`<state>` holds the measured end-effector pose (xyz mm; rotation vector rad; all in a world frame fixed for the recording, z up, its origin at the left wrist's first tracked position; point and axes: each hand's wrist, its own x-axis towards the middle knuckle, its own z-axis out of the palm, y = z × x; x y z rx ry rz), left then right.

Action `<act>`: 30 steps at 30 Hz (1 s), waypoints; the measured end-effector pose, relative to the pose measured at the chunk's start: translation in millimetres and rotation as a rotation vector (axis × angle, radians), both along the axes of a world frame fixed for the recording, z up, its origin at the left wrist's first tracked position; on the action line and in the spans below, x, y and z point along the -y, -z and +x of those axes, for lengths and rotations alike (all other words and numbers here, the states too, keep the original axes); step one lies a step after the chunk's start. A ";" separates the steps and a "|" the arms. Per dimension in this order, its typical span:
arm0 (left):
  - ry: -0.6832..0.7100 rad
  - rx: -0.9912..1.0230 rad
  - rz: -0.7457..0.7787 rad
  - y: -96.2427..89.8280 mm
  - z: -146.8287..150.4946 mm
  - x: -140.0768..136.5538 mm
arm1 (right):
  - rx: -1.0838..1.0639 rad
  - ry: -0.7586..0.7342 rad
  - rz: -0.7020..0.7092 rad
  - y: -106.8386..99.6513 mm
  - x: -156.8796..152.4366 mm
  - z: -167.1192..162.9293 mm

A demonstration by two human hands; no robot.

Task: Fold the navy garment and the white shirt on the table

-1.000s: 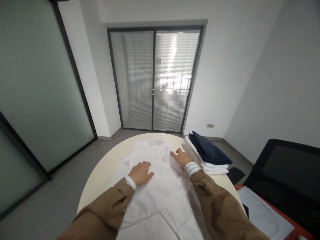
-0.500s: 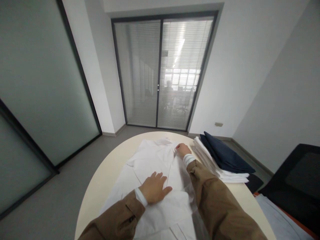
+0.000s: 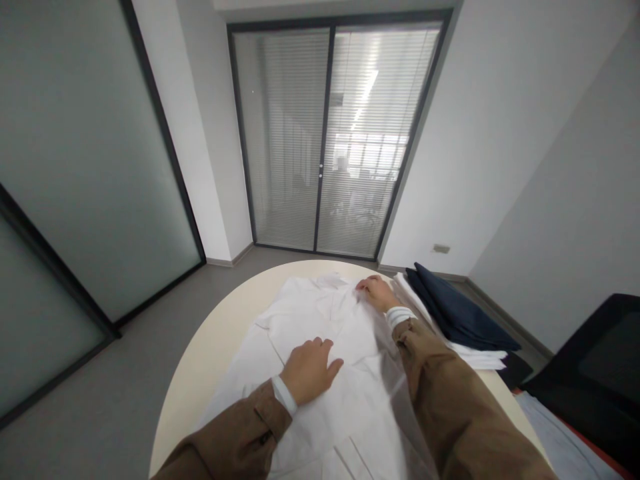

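- White garment [image 3: 310,313], spread over the round table [image 3: 200,373]; long axis running from the near edge of the view, where cut off, away toward the far rim.
- Left hand [image 3: 309,369], palm down over the middle of the garment: fingers loosely spread, thumb held apart to the right, with no cloth visibly gripped.
- Right hand [image 3: 376,293], at the garment's far right-hand edge: fingers bent, fingertips at the cloth — whether pinching a fold or merely touching, cannot tell.
- Key relation: note the collar-like folds [image 3: 330,280] at the far end, just left of the right fingertips and well ahead of the left ones — hence right hand nearer to the far end, left hand nearer to the middle.
- To the right, near the right hand: dark blue folded cloth [image 3: 455,310] atop white folded cloth [image 3: 483,360], by the table's rim.
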<state>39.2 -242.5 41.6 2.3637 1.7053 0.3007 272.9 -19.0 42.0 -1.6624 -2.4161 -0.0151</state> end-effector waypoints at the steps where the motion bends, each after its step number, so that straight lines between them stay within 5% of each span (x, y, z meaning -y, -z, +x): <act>1: -0.036 0.008 -0.005 1.2 0.3 -0.8 | 0.047 -0.056 -0.017 -3.3 2.7 0.7; 10: -0.196 0.022 -0.094 12.8 -3.8 -9.9 | 0.330 -0.059 -0.054 -12.2 15.5 -16.2; 20: -0.039 0.237 0.021 26.1 -20.4 -22.5 | 0.270 0.335 0.218 -28.1 25.7 -5.4; 30: 0.011 0.245 0.021 45.1 -26.7 -45.6 | 0.203 0.528 0.111 13.5 78.0 -15.8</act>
